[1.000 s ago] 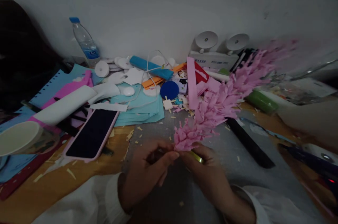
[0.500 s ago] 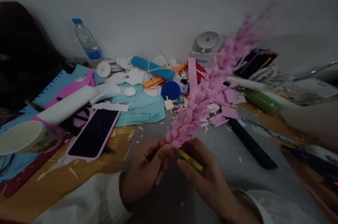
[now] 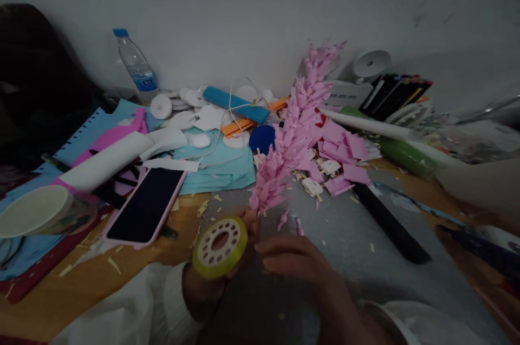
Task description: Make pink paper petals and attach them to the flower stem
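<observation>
My left hand (image 3: 203,291) is closed on the lower end of a long pink paper flower stalk (image 3: 292,128), which rises up and to the right towards the wall. A yellow-green tape roll (image 3: 220,247) with a white hub stands on edge in front of that hand and hides most of its fingers. My right hand (image 3: 296,261) lies low just right of the roll, fingers stretched towards it, nothing visible in them. Two small pink paper bits (image 3: 289,221) lie on the grey mat (image 3: 365,269) beneath the stalk.
A phone (image 3: 145,205) in a pink case lies left of the mat. Behind are teal paper sheets (image 3: 219,169), a water bottle (image 3: 136,66), loose pink paper pieces (image 3: 345,155), a black bar (image 3: 390,223), a green tube (image 3: 406,154) and markers (image 3: 396,93). A paper cup (image 3: 32,212) lies far left.
The stalk swung from leaning right to more upright. The tape roll has come up in front of my left hand. My right hand let go of the yellow tape strip and flattened.
</observation>
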The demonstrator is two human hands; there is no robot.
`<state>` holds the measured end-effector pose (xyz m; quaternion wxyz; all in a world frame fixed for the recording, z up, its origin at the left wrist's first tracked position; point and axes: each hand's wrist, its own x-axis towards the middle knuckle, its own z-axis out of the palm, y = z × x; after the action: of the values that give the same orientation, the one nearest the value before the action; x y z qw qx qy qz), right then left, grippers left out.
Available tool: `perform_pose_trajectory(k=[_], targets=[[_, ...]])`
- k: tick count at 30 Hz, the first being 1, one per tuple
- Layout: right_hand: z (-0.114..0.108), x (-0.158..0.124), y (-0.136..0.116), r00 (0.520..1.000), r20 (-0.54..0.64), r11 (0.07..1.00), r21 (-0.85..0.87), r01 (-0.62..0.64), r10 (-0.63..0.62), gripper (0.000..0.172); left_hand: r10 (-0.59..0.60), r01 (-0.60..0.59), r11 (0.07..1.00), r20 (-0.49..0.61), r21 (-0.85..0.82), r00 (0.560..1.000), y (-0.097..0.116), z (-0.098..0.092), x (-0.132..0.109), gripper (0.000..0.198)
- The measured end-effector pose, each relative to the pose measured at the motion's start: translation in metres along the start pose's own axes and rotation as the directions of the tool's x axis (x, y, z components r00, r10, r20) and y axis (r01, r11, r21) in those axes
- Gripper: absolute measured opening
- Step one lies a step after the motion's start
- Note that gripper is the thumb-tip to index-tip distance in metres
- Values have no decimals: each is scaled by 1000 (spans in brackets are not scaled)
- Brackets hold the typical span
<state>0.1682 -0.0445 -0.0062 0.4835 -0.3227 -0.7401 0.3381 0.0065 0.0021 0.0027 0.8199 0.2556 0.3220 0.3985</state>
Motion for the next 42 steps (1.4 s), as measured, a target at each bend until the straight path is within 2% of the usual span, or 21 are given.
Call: perform_pose_trajectory(k=[2, 4, 8, 10, 13, 16, 19, 23, 25, 28, 32, 34, 36, 39, 42], targets=[[-6, -1, -1, 1000, -8, 999, -36, 15, -15, 33, 23, -12, 995, 115, -96, 993, 1, -5, 0, 29], [-14, 2, -1, 995, -91, 994, -104, 23, -33, 35, 52, -17, 986, 206, -166, 977, 4, -9, 0, 23], [-33, 21, 18, 941, -335, 940, -332, -75, -43, 18, 96, -49, 979, 230, -200, 968, 12, -12, -1, 24], [-43, 32, 33, 931, -361, 896, -429, -116, -52, 14, 112, -61, 974, 232, -216, 966, 17, -10, -1, 26], [-58, 43, 49, 968, -252, 850, -504, -152, 24, 15, 108, -53, 969, 220, -242, 970, 20, -10, -1, 24], [-70, 48, 45, 989, -37, 833, -536, -138, 140, 18, 71, -26, 973, 193, -228, 979, 20, -11, 1, 23], [-71, 47, 33, 967, 130, 818, -565, -109, 219, 18, 51, -14, 982, 192, -189, 980, 17, -11, 2, 24], [-60, 41, 33, 924, 302, 834, -551, -31, 234, 15, 19, 18, 985, 214, -171, 977, 14, -9, 3, 26], [-56, 39, 37, 929, 294, 851, -523, -42, 227, 9, 5, 23, 990, 205, -137, 979, 13, -7, 2, 28], [-54, 38, 37, 961, 191, 897, -431, -101, 200, 5, -3, 17, 997, 182, -75, 983, 10, -6, 1, 28], [-55, 37, 14, 977, -31, 948, -234, -213, 212, 3, -16, 17, 1000, 160, -5, 987, 5, -4, 1, 27], [-55, 36, 1, 980, -77, 960, -199, -198, 186, 3, -4, -1, 999, 135, 43, 991, 3, -2, 0, 27], [-55, 34, -9, 994, -62, 958, -267, -107, 93, 6, 7, -18, 995, 108, 96, 994, 2, -1, 0, 29], [-55, 33, -17, 998, 18, 902, -428, 62, -60, 18, 16, -32, 986, 104, 161, 994, 0, 1, -1, 30], [-54, 33, -19, 997, -12, 859, -508, 59, -75, 14, 18, -39, 975, 98, 219, 995, -2, 0, -2, 34]])
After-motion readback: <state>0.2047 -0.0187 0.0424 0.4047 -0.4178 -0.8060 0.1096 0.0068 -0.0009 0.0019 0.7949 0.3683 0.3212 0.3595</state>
